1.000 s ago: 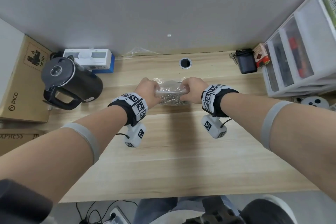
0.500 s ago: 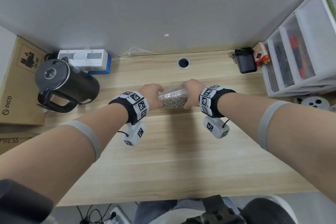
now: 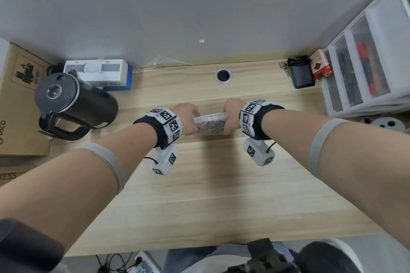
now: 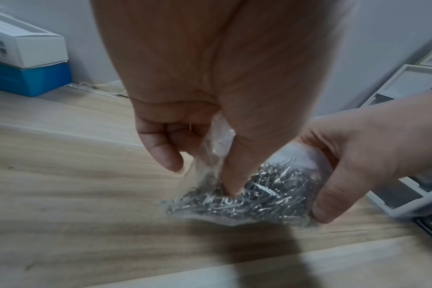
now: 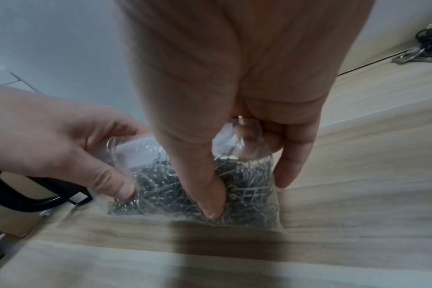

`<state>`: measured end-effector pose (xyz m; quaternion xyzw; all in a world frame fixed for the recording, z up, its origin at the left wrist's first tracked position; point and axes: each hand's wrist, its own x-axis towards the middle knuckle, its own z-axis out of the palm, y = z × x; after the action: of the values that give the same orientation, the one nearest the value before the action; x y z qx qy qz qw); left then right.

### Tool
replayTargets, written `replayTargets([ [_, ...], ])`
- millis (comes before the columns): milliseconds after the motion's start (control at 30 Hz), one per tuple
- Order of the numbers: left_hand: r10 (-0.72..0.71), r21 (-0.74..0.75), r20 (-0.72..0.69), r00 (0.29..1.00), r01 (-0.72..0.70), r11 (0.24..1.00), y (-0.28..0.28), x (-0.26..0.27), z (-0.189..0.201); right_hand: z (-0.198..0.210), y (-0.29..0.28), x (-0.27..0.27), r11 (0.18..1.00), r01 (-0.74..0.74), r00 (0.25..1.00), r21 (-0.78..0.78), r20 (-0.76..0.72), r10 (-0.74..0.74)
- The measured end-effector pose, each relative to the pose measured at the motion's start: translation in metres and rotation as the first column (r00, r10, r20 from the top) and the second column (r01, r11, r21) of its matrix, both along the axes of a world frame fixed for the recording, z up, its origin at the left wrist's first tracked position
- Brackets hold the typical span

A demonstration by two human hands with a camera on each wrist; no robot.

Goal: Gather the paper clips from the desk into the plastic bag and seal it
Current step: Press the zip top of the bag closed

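1. Since earlier, plastic bag (image 3: 209, 125) was drawn nearer the tabletop's front edge.
2. Bag's ends are pinched by left hand (image 3: 186, 115) and right hand (image 3: 231, 113).
3. Paper clips (image 4: 247, 193) are held inside, mid-tabletop (image 3: 210, 195).

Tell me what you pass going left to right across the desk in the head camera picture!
Cardboard box → black kettle → left hand → plastic bag of paper clips → right hand → black pouch → white drawers.
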<state>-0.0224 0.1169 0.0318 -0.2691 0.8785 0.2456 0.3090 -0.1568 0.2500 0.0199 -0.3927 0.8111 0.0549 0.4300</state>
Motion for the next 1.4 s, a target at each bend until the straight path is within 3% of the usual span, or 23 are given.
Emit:
replayTargets([
  [233,0.091,0.043,-0.031,0.995,-0.09,0.995,-0.008,-0.005,-0.01,-0.009,-0.003,-0.012,0.998,0.066,0.997,0.021,0.037,-0.067],
  [333,0.215,0.089,-0.054,0.975,-0.209,0.974,-0.014,-0.008,-0.015,-0.01,-0.005,-0.019,0.993,0.114,0.992,0.019,0.049,-0.115],
  [500,0.416,0.208,-0.081,0.906,-0.393,0.896,-0.021,-0.013,-0.025,-0.017,-0.005,-0.038,0.967,0.246,0.964,-0.064,0.119,-0.237],
  [700,0.653,0.337,-0.049,0.756,-0.603,0.723,-0.037,-0.027,-0.035,-0.03,-0.006,-0.06,0.863,0.463,0.885,-0.204,0.168,-0.435],
  [867,0.676,0.411,-0.031,0.736,-0.608,0.68,-0.04,-0.036,-0.038,-0.042,-0.01,-0.063,0.757,0.625,0.772,-0.189,0.287,-0.566],
  [967,0.716,0.491,-0.003,0.698,-0.623,0.61,-0.04,-0.04,-0.045,-0.047,-0.009,-0.061,0.767,0.598,0.798,-0.232,0.256,-0.545],
  [1033,0.72,0.488,-0.018,0.694,-0.622,0.612,-0.039,-0.042,-0.049,-0.05,-0.006,-0.061,0.772,0.57,0.821,-0.28,0.229,-0.523],
  [1100,0.614,0.36,-0.082,0.785,-0.551,0.753,-0.036,-0.043,-0.049,-0.053,-0.005,-0.061,0.785,0.537,0.843,-0.309,0.176,-0.508],
  [1167,0.399,0.114,-0.125,0.908,-0.387,0.915,-0.037,-0.042,-0.046,-0.054,-0.004,-0.062,0.81,0.471,0.876,-0.35,0.082,-0.474],
  [1300,0.125,-0.157,-0.292,0.948,-0.176,0.972,-0.036,-0.036,-0.046,-0.046,-0.004,-0.058,0.835,0.144,0.937,-0.53,-0.199,-0.288],
  [1400,-0.156,-0.275,-0.347,0.925,0.059,0.96,-0.026,-0.034,-0.053,-0.048,-0.006,-0.048,0.842,-0.085,0.96,-0.533,-0.269,-0.073],
])
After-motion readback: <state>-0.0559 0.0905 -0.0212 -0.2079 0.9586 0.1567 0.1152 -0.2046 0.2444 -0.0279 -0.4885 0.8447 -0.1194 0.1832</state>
